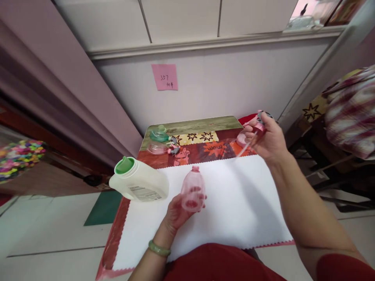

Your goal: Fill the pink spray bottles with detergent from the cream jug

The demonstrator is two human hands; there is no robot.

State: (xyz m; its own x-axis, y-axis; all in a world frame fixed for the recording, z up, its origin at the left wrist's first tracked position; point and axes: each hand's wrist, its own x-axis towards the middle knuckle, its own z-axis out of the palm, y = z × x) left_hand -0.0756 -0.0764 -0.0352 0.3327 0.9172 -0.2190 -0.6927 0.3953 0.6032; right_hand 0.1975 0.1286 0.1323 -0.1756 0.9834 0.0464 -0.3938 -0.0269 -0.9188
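My left hand (178,212) is wrapped round a small clear pink bottle (192,191), held upright over the white cloth (234,203) with its neck uncapped. My right hand (268,138) is raised at the table's far right, closed on a pink spray-pump head (259,124) whose thin dip tube (244,150) hangs down to the left. A large cream jug with a green cap (137,182) lies on its side at the cloth's left edge, close to my left hand.
Two more spray bottles lie at the table's back left, one green (160,135) and one pink (159,148). Another pink bottle (241,137) sits behind my right hand. A pink note (164,77) is stuck on the wall. A checked bundle (350,113) is at the right.
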